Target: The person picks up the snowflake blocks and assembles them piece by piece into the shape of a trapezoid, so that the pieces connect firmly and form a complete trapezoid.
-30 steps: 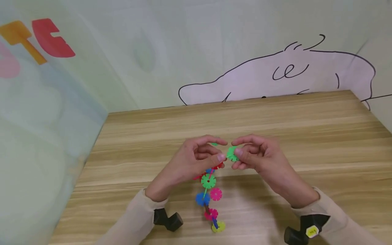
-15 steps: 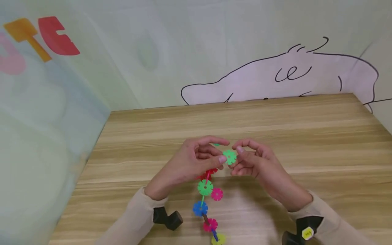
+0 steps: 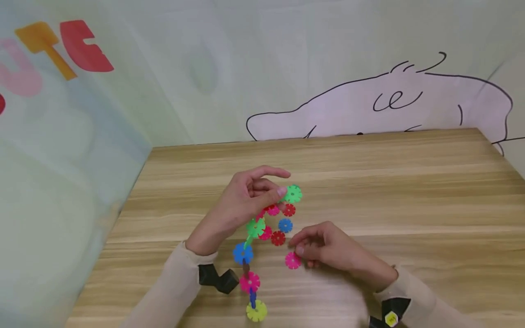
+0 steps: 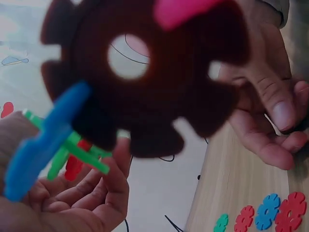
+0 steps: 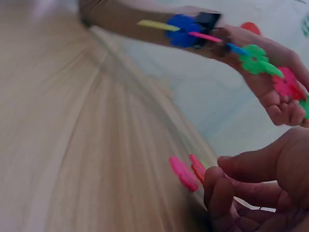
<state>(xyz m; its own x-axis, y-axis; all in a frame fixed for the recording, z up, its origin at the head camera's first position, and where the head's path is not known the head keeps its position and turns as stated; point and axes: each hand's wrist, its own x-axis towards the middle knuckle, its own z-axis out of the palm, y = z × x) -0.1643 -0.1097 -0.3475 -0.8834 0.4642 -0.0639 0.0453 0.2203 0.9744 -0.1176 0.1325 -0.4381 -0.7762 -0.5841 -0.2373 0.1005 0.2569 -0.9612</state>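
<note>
My left hand (image 3: pixel 252 196) pinches a green notched plastic disc (image 3: pixel 293 194) at the upper end of a linked chain of discs. From there the chain hangs toward me through a green disc (image 3: pixel 256 228), a blue disc (image 3: pixel 243 253) and a pink disc (image 3: pixel 249 282), down to a yellow disc (image 3: pixel 256 310). A dark brown disc (image 4: pixel 145 96) of the chain fills much of the left wrist view. Low over the table is my right hand (image 3: pixel 332 250), fingers loosely bent, its thumb by a loose pink disc (image 3: pixel 293 260). No disc shows between those fingers.
Several loose discs lie on the wood-grain table (image 3: pixel 389 182) between the hands, among them a red disc (image 3: pixel 278 238), a blue disc (image 3: pixel 285 225) and another farther red disc (image 3: pixel 289 210). A printed cloth backdrop (image 3: pixel 205 68) rises behind the table.
My right hand let go of the green disc and moved down to the loose pink disc. My left hand moved left and slightly up with the chain, uncovering discs on the table.
</note>
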